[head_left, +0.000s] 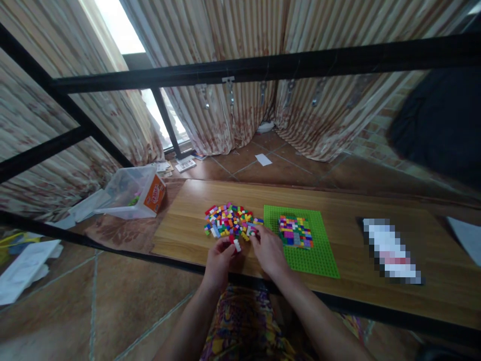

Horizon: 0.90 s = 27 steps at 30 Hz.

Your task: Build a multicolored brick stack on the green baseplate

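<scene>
My left hand (pixel 219 260) is closed at the near edge of the pile, with white toy bricks (pixel 237 245) and a red toy brick (pixel 232 239) at its fingertips. My right hand (pixel 268 249) has its thumb and forefinger pinched on a small pale toy brick (pixel 252 233) at the pile's right side; the fingers partly cover it. Loose bricks of many colours form a heap (pixel 225 218) beyond both hands. Right of the heap lies a green studded baseplate (pixel 325 255), with a rectangular patch of multicoloured bricks (pixel 295 232) fixed on it.
The wooden tabletop (pixel 345 210) carries a blurred-out phone-like object (pixel 391 250) on the right. A clear plastic box (pixel 124 193) with an orange label stands left of the table. A black metal bar (pixel 248 70) crosses in front of the curtains. Papers (pixel 263 159) lie on the tiled floor.
</scene>
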Tool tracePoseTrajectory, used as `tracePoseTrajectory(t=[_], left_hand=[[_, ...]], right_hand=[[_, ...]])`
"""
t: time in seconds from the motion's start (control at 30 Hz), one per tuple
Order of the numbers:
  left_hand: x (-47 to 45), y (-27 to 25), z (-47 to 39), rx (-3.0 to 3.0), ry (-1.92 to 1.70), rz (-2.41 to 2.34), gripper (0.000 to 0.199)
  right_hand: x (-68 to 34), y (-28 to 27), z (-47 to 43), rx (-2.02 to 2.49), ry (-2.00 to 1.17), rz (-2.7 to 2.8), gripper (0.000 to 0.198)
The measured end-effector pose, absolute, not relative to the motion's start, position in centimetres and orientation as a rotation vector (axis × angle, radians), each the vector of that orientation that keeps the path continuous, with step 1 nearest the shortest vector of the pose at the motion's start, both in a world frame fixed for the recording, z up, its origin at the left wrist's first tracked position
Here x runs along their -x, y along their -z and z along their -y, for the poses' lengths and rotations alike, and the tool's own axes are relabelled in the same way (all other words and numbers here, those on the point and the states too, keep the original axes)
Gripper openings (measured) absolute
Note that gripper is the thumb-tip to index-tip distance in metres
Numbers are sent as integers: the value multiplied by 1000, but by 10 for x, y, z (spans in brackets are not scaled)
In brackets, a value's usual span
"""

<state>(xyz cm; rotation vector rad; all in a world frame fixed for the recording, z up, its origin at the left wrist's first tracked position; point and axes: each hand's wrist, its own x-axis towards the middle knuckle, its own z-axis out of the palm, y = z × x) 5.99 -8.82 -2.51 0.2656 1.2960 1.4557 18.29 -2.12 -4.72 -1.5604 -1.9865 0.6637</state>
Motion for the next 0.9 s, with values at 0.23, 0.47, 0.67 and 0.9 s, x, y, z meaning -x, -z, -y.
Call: tracePoseTrajectory(t=[0.23, 0.47, 0.67, 0.9], left_hand=[[-61, 29, 89, -339, -1459, -1317, 31], [-64, 28, 89, -381, -1471, -1282, 31], [-68, 29, 92, -420, -1415, -1148, 29], [-69, 32, 93, -518, -1328, -1107, 26]], right_hand=[[-189, 51, 20, 1441, -671, 1887, 28], [-191, 33, 40, 1313, -924, 1682, 20], [-183, 40, 59, 1244, -1393, 1399, 21], [-186, 41, 62, 1251, -1534, 1108, 22]])
